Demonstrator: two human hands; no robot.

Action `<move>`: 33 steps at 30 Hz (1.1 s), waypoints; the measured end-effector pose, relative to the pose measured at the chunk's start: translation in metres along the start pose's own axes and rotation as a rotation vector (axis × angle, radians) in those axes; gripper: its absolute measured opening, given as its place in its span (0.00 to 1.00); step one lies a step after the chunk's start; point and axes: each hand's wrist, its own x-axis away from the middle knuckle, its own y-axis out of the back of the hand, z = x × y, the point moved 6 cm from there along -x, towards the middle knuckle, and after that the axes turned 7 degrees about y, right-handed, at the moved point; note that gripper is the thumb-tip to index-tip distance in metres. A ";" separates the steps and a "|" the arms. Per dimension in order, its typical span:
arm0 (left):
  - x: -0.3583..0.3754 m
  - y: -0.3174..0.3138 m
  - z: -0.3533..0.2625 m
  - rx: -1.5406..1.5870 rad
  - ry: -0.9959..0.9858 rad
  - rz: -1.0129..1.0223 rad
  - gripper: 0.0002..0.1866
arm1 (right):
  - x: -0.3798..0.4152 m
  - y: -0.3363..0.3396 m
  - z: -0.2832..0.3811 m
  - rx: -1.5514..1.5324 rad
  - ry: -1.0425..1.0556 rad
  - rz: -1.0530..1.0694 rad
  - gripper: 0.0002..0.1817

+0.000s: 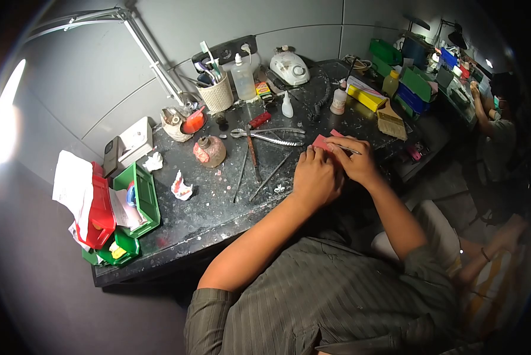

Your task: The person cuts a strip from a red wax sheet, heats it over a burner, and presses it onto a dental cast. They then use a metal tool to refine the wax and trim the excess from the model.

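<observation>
At the desk's near right edge, my left hand [318, 176] has its fingers curled down over a flat pink sheet [321, 141]; the fingers hide much of it. My right hand [358, 160] is closed around a thin metal hand tool [352, 150], close beside the left hand. The tool's tip is too small to make out. Left of the hands lie pliers [271, 138] with long metal handles, a dark slim tool [253, 155] and a thin rod [271, 176]. A round glass burner [210, 152] with pink residue stands farther left.
Along the back are a brush cup [217, 94], a clear bottle [243, 80], a white device with a dial [289, 66] and a small dropper bottle [286, 105]. Green bins [139, 201] stand left. A wide brush [391, 123] lies right. Another person [502, 133] sits far right.
</observation>
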 end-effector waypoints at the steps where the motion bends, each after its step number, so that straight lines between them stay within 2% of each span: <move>1: 0.000 -0.001 0.001 0.011 0.007 0.005 0.23 | 0.000 0.000 -0.001 0.000 0.000 0.000 0.09; 12: -0.001 -0.001 0.000 0.007 0.007 0.003 0.22 | 0.000 -0.003 -0.009 0.068 0.043 -0.024 0.09; 15: -0.002 -0.002 0.001 0.003 0.023 0.059 0.23 | -0.001 -0.002 -0.007 0.057 0.021 -0.035 0.08; 17: -0.001 0.001 0.000 -0.071 -0.016 -0.037 0.21 | -0.002 -0.001 -0.003 0.067 0.019 -0.027 0.08; 24: -0.001 0.002 -0.001 -0.083 -0.027 -0.065 0.21 | -0.001 0.001 0.000 0.123 0.071 -0.020 0.08; 26: -0.001 0.002 0.000 -0.069 -0.005 -0.007 0.21 | 0.001 0.004 0.000 0.120 0.048 -0.016 0.08; 33: -0.002 0.003 -0.001 -0.082 0.001 -0.004 0.22 | 0.007 0.021 0.009 0.138 0.016 -0.008 0.08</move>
